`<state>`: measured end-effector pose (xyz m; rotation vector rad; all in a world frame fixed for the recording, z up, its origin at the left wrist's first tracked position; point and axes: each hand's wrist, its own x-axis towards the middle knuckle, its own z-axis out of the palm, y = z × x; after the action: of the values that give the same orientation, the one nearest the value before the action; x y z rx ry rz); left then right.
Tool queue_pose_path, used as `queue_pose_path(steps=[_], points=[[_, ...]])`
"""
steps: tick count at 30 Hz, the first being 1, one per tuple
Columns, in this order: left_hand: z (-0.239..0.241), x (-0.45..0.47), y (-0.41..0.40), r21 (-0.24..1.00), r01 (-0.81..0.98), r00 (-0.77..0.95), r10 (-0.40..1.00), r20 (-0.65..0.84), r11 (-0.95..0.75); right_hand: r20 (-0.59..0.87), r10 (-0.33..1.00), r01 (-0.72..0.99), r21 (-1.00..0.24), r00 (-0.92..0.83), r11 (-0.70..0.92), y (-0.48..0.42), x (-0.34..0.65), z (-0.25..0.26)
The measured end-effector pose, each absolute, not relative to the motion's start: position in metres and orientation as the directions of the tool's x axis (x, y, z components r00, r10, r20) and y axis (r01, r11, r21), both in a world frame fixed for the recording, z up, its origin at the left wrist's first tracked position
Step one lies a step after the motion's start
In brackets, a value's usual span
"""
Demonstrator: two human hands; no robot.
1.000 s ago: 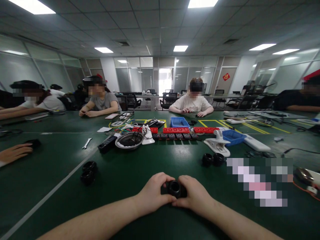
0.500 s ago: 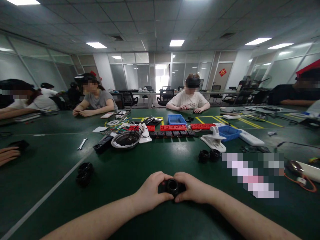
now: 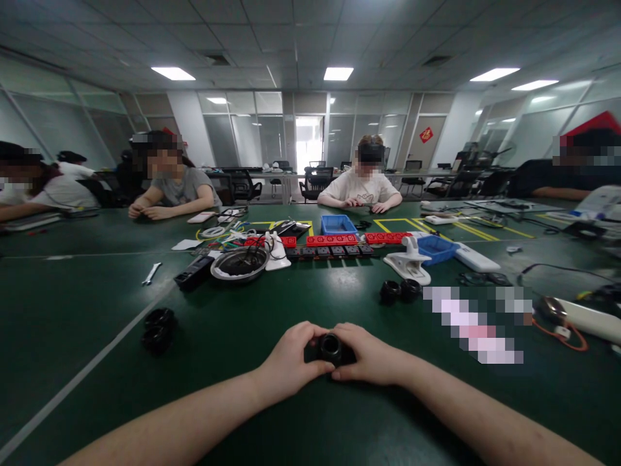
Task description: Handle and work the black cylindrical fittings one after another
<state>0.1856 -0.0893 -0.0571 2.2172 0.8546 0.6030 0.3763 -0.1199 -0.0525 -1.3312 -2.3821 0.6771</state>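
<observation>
A small black ring-shaped part [image 3: 330, 348] sits between my two hands, low over the green table [image 3: 242, 336]. My left hand [image 3: 290, 362] curls around its left side with thumb and fingers closed on it. My right hand [image 3: 371, 356] grips its right side the same way. Both forearms reach in from the bottom edge. Two more black round parts [image 3: 400, 291] lie just beyond my right hand, and another pair of black round parts [image 3: 157, 329] lies to the left.
Mid-table stand a metal bowl [image 3: 239, 264], red and black socket strips [image 3: 334, 244], blue trays [image 3: 338, 224], a white clamp [image 3: 408, 264], a wrench [image 3: 150, 274] and a black box [image 3: 194, 272]. Several people sit at the far and side edges. A white line crosses the table at left.
The view has tilted and drifted right, so everything sits slightly lower-left in frame. My hands stay closed on the black part. The hand at the left edge has left the picture.
</observation>
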Motion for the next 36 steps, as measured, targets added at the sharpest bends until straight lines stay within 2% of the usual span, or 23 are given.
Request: queue_pose_path(steps=[3,6,9,14,17,20,23,27,30,36], points=[[-0.055,0.186,-0.091,0.722,0.391,0.709,0.687,0.159,-0.571,0.007,0.802,0.621,-0.629,-0.598,0.468,-0.115,0.386,-0.05],[-0.056,0.187,-0.092,0.72,0.393,0.714,0.683,0.153,-0.572,0.0,0.826,0.639,-0.634,-0.563,0.435,-0.114,0.387,-0.053],[-0.06,0.188,-0.091,0.72,0.403,0.696,0.7,0.159,-0.564,0.004,0.897,0.743,-0.56,-0.441,0.368,-0.117,0.38,-0.059],[-0.064,0.189,-0.089,0.717,0.422,0.662,0.729,0.175,-0.555,0.108,0.944,0.874,-0.357,-0.311,0.329,-0.124,0.367,-0.063],[-0.062,0.189,-0.088,0.724,0.397,0.678,0.712,0.183,-0.564,0.119,0.924,0.832,-0.404,-0.365,0.38,-0.123,0.369,-0.061],[-0.058,0.187,-0.086,0.741,0.35,0.722,0.669,0.177,-0.573,0.07,0.874,0.742,-0.5,-0.48,0.448,-0.119,0.379,-0.058],[-0.053,0.185,-0.082,0.751,0.324,0.773,0.619,0.14,-0.575,0.023,0.83,0.689,-0.546,-0.557,0.477,-0.113,0.388,-0.055],[-0.048,0.183,-0.08,0.748,0.325,0.807,0.582,0.099,-0.579,0.027,0.834,0.685,-0.556,-0.551,0.471,-0.112,0.389,-0.056],[-0.05,0.184,-0.082,0.76,0.321,0.789,0.603,0.115,-0.565,0.01,0.875,0.724,-0.557,-0.483,0.407,-0.116,0.384,-0.058],[-0.06,0.189,-0.089,0.746,0.42,0.652,0.744,0.148,-0.516,0.081,0.953,0.881,-0.365,-0.292,0.301,-0.124,0.367,-0.063]])
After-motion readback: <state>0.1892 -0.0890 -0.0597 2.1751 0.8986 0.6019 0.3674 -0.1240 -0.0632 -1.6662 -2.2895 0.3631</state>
